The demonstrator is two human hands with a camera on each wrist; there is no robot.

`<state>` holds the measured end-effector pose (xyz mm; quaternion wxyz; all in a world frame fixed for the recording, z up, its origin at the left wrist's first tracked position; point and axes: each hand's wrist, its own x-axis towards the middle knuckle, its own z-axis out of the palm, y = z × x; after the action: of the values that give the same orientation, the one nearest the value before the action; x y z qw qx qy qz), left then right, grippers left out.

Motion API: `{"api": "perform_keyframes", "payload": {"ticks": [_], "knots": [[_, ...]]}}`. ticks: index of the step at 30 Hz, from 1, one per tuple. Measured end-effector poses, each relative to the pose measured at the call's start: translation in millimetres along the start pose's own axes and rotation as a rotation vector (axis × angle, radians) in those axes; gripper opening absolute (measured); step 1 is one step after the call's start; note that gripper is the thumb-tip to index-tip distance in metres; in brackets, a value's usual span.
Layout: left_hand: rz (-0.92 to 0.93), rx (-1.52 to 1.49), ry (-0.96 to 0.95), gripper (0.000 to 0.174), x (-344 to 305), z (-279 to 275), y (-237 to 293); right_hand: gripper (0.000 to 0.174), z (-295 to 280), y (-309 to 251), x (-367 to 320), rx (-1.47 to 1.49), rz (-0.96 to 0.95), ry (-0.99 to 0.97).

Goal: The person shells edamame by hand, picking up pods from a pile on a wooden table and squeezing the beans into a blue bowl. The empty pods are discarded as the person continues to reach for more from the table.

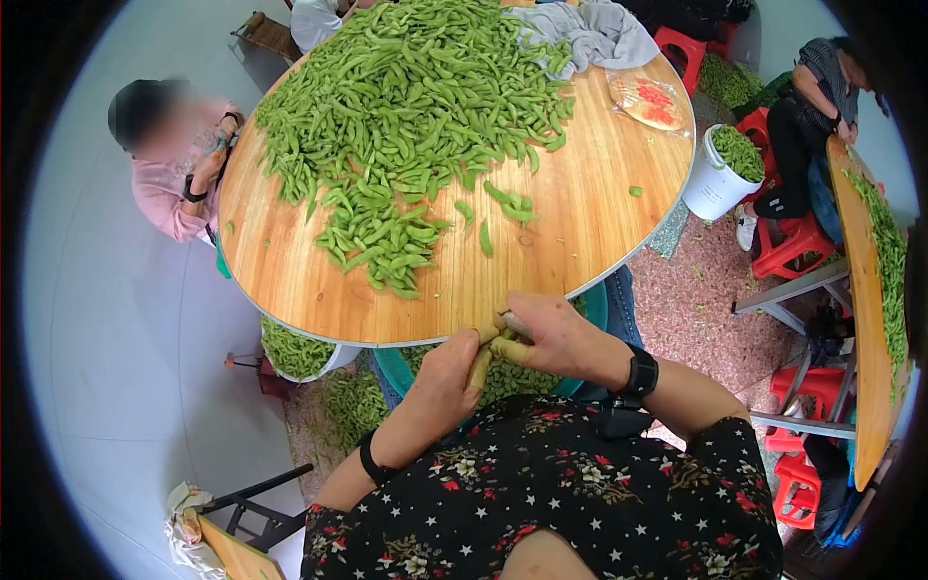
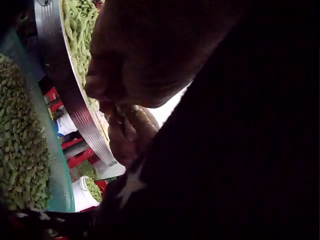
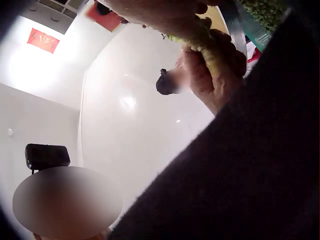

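Over the front edge of the round wooden table (image 1: 541, 271), the left hand (image 1: 447, 375) and right hand (image 1: 561, 336) meet, their fingers curled close together. Yellowish covers show on several fingertips. Between the hands, in the right wrist view, pokes out a bit of green soybean pod (image 3: 172, 38), mostly hidden by the fingers that pinch it. Below them stands a teal basin (image 1: 391, 367) holding shelled beans (image 2: 20, 135). A large heap of green soybean pods (image 1: 416, 106) covers the far part of the table, with a smaller cluster (image 1: 382, 246) trailing toward the hands.
A grey cloth (image 1: 604, 37) and a bagged round item (image 1: 646, 101) lie at the table's far right. White buckets of green beans or pods stand right (image 1: 717, 184) and left (image 1: 340, 360). One person (image 1: 169, 184) sits left; another sits by a second table (image 1: 855, 338).
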<state>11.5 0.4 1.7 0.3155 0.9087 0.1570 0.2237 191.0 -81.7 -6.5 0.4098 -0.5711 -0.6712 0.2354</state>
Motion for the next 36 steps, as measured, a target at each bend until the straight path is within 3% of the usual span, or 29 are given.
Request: {"api": "perform_keyframes", "payload": {"ticks": [7,9,10,12,15,19,21,22,24,25,26,27,28,31,32,34,35,36], "knots": [[-0.152,-0.113,-0.068,0.012,-1,-8,5,0.013,-5,-6,-1,0.064,0.032,-0.027],[-0.189,-0.137,-0.117,0.012,-3,-10,2,0.009,-12,-12,-1,0.371,0.397,-0.156],[-0.196,-0.077,-0.111,0.011,-6,-10,2,0.009,-11,-8,-3,0.372,0.398,-0.156],[-0.205,-0.017,-0.102,0.01,-6,-10,1,0.009,-8,-2,-4,-0.017,0.074,0.115],[-0.168,0.066,-0.013,0.005,-4,-10,6,0.01,-7,-13,-4,0.085,-0.036,0.001],[-0.039,-0.022,-0.025,0.008,-2,-13,8,0.015,-2,-13,-1,0.2,-0.038,0.066],[-0.008,-0.031,-0.063,0.009,-5,-14,7,0.014,-5,-15,-3,0.663,0.423,-0.175],[-0.017,-0.067,-0.11,0.01,-5,-15,7,0.014,-7,-14,-3,0.662,0.417,-0.178],[-0.026,-0.101,-0.157,0.012,-8,-20,7,0.012,-9,-12,-4,0.804,0.655,-0.319],[-0.05,-0.033,-0.252,0.014,-14,-28,4,0.012,-9,-11,-5,0.804,0.652,-0.323],[-0.075,0.037,-0.345,0.016,-18,-38,1,0.012,-10,-11,-4,0.578,0.394,-0.256],[-0.161,0.161,-0.576,0.019,-23,-57,0,0.011,-10,-10,-3,0.354,0.137,-0.188],[-0.252,0.283,-0.808,0.023,-30,-76,-2,0.011,-11,-8,-2,0.359,0.131,-0.194],[-0.421,0.529,-0.767,0.025,-50,-104,-10,0.009,-14,-2,5,0.336,-0.145,-0.325],[-0.423,0.535,-0.762,0.025,-48,-109,-11,0.01,-16,-6,6,0.333,-0.063,-0.488],[-0.495,0.513,-0.484,0.025,-36,-120,-13,0.012,0,5,5,0.355,-0.17,-0.422],[-0.495,0.516,-0.48,0.025,-29,-122,-18,0.014,6,8,6,0.377,-0.27,-0.358],[-0.427,0.51,-0.276,0.023,-21,-120,-27,0.015,5,6,7,0.432,-0.158,-0.32]]}}
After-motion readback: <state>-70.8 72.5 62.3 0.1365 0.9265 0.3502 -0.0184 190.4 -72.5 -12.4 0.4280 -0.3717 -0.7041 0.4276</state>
